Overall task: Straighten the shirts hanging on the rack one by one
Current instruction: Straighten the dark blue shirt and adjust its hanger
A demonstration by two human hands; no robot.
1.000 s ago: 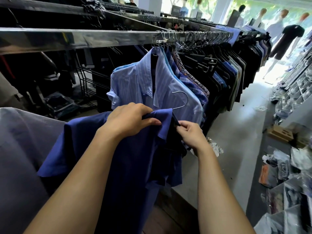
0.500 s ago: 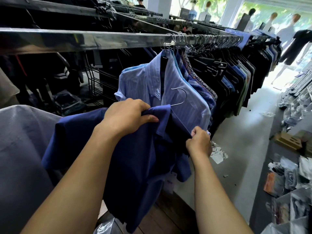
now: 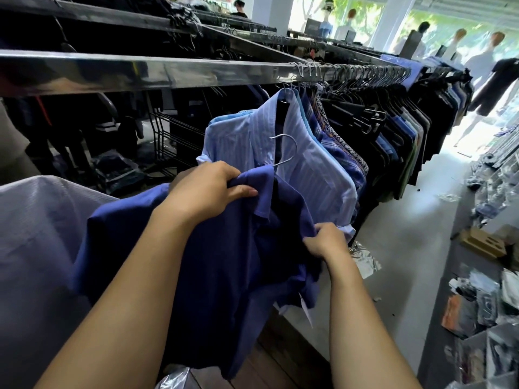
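Below the rail (image 3: 168, 71), I note the navy shirt (image 3: 224, 262) hangs between both hands: left hand (image 3: 207, 189) clenches its collar, right hand (image 3: 325, 242) pinches the front edge lower down.

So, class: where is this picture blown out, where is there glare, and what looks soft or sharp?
Head view: the windows and the floor near them are blown out; the rail carries streaky glare; the far mannequins look soft; the left hand, right hand and navy shirt are sharp and evenly lit.
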